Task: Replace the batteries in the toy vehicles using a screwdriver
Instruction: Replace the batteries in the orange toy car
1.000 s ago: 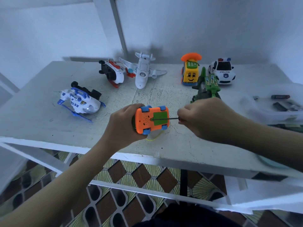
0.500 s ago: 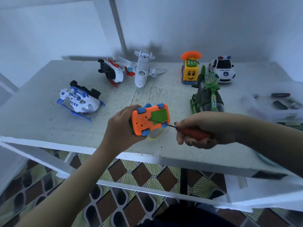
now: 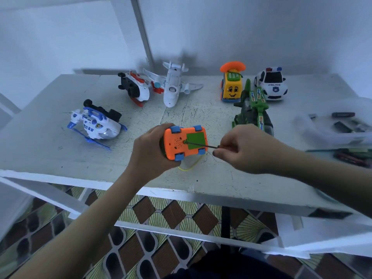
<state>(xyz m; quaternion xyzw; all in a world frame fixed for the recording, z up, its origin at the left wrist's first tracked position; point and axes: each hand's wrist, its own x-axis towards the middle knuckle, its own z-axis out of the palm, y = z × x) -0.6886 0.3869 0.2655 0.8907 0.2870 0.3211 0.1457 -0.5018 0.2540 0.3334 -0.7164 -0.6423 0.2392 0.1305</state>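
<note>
Left grip (image 3: 149,152) clasps upturned orange toy car (image 3: 175,144).
Right grip (image 3: 245,150) pinches screwdriver (image 3: 212,146), tip at its green battery cover (image 3: 196,137).

toy car (image 3: 181,141) above table (image 3: 40,150) front edge | helicopter (image 3: 96,123) left | plane (image 3: 172,87), police car (image 3: 271,83) behind | batteries (image 3: 343,114), probably, far right

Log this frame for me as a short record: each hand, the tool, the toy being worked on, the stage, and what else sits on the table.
Left hand: grips orange toy car, underside toward camera
Right hand: pinches screwdriver
Tool tip: at the edge of the green battery cover
Stage: cover not yet off
Table: blue-white helicopter, red-white helicopter, white airplane, yellow phone car, police car, green helicopter
</note>
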